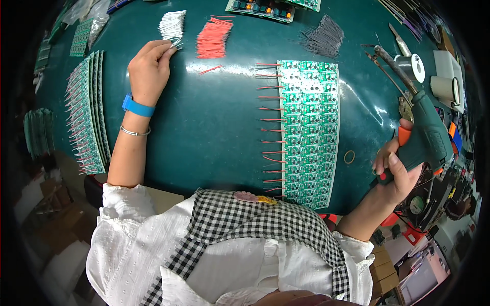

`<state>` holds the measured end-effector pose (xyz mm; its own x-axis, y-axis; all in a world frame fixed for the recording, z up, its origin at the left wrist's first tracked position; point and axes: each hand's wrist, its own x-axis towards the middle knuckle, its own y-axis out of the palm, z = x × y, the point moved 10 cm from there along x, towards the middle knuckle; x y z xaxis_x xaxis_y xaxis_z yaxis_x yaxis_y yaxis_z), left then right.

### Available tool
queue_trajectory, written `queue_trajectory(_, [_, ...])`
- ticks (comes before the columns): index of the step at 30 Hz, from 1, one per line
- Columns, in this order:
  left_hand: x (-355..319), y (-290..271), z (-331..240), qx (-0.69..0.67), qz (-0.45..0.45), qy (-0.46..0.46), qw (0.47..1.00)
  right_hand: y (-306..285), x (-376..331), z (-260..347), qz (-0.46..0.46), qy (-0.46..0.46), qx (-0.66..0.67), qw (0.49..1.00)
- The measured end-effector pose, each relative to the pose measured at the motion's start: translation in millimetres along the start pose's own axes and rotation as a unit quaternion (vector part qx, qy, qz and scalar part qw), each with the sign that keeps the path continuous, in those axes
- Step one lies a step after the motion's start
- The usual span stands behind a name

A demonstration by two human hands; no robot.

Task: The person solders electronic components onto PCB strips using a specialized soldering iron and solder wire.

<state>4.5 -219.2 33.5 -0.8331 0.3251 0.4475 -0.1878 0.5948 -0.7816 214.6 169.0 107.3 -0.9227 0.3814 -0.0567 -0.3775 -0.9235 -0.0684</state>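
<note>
At the upper left, my left hand (150,69) has its thumb and fingertips pinched on the end of a white wire (177,43), beside a pile of short white wires (172,24). My right hand (395,166) is wrapped round the handle of a green soldering gun (427,130) with an orange trigger, its tip raised toward the far right. Between my hands lies a green circuit board panel (309,135), with red wires (272,121) sticking out along its left edge. A bundle of red wires (213,40) rests to the right of the white pile, with a few loose ones (210,70) below.
Dark grey wires (326,36) lie beyond the panel. Wired panels (87,112) stand in a row at the left. A solder spool (417,68) and a cream-coloured cup (444,89) are at the right. A rubber band (349,157) lies beside the panel; populated boards (260,9) sit at the far edge.
</note>
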Motion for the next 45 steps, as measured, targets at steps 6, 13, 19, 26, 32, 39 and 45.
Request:
queue_trajectory(6, [-2, -25, -8, -0.015, -0.079, 0.013, 0.997, 2, -7, 5, -0.027, -0.026, 0.029, 0.999])
queue_trajectory(13, [-33, -7, -80, -0.371, 0.08, -0.125, 0.917, 1, -13, 5, -0.012, -0.035, 0.049, 0.998])
queue_trajectory(19, [-60, 48, -88, -0.404, 0.19, -0.087, 0.891, 11, -13, 5, 0.002, -0.028, 0.063, 0.998])
queue_trajectory(26, [-51, 62, -108, -0.455, 0.274, -0.226, 0.817, 15, -13, 7, -0.002, -0.018, 0.06, 0.998])
queue_trajectory(32, [-62, 79, -171, -0.65, 0.386, -0.279, 0.592, 55, -6, -4, 0.026, 0.023, 0.073, 0.997])
queue_trajectory(39, [-71, 96, -212, -0.647, 0.464, -0.346, 0.497, 78, -7, -4, 0.027, -0.051, 0.07, 0.996])
queue_trajectory(45, [-74, 102, -220, -0.677, 0.452, -0.368, 0.45, 90, -10, -12, 0.096, -0.039, 0.014, 0.995])
